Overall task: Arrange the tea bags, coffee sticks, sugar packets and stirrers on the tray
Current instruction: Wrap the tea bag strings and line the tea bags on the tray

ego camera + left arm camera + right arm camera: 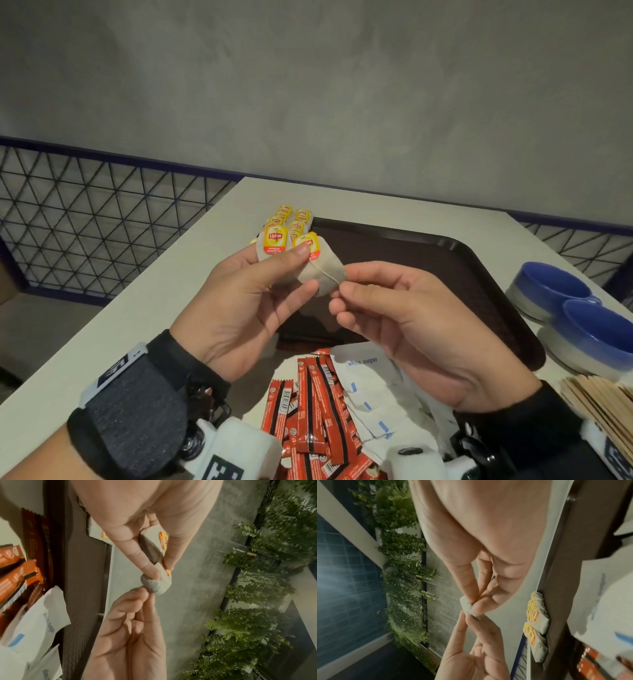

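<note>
Fingers of the left hand (236, 294) pinch two soft paper tea bags with yellow tags (274, 240). The right hand (404, 318) pinches the edge of one bag, up above the dark brown plastic tray (472, 260). I think it should pull gently, as thin paper tears. Shiny red coffee sticks (311, 404) and flat white paper sugar packets (370, 383) wait on the pale bench (164, 308).

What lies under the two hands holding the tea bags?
Under the left hand and right hand lies the dark tray. The patch directly beneath them is hidden.
</note>
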The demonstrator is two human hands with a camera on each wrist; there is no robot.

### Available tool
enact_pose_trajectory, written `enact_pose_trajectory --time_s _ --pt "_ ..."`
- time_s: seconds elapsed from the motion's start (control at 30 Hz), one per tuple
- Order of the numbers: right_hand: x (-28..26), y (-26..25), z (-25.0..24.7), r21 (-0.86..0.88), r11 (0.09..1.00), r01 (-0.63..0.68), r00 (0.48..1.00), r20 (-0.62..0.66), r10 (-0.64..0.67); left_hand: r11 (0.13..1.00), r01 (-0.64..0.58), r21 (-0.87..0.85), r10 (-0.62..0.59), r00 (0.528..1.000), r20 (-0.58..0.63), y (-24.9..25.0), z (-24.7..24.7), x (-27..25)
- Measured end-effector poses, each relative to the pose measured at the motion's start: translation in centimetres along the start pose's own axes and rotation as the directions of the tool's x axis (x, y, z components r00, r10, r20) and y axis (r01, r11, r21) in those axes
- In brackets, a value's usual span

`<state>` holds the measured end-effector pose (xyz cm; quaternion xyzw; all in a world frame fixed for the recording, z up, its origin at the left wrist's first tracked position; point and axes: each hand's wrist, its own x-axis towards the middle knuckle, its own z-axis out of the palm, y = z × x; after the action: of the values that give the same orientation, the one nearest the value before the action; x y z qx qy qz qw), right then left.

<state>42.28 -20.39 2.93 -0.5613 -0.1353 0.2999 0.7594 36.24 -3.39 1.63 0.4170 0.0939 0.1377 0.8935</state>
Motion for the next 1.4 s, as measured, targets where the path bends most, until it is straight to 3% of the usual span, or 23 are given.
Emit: enact_pose_trajectory --time_s 0.1,0.47,0.6,0.83,1.1,1.4 --pt "0.1 0.4 0.3 0.046 0.999 0.0 1.0 -0.011 0.0 0.999 -0.004 -0.048 0.004 1.0 0.002 0.1 0.1 -0.1" --pt "0.0 0.6 0.5 -0.106 0.994 0.036 0.997 -0.057 -0.042 0.997 -0.002 -0.073 0.003 1.0 0.013 0.2 0.2 -0.3" --pt "-0.2 0.6 0.9 -0.057 0.997 0.051 0.998 -0.029 -0.053 0.998 -0.003 -0.061 0.004 1.0 0.023 0.2 0.2 -0.3" --pt "0.0 1.6 1.1 -0.183 0.982 0.055 0.998 0.0 -0.056 0.999 -0.013 -0.046 0.015 0.999 0.041 0.3 0.0 -0.3" --pt "0.0 -0.6 0.9 -0.259 0.953 0.158 0.98 -0.079 -0.184 0.993 -0.048 0.11 0.042 0.998 0.054 1.0 -0.5 0.0" --pt "0.6 0.2 2.8 -0.312 0.935 0.17 0.985 0.023 -0.171 0.998 -0.055 -0.011 0.055 0.997 0.06 1.9 -1.1 0.2"
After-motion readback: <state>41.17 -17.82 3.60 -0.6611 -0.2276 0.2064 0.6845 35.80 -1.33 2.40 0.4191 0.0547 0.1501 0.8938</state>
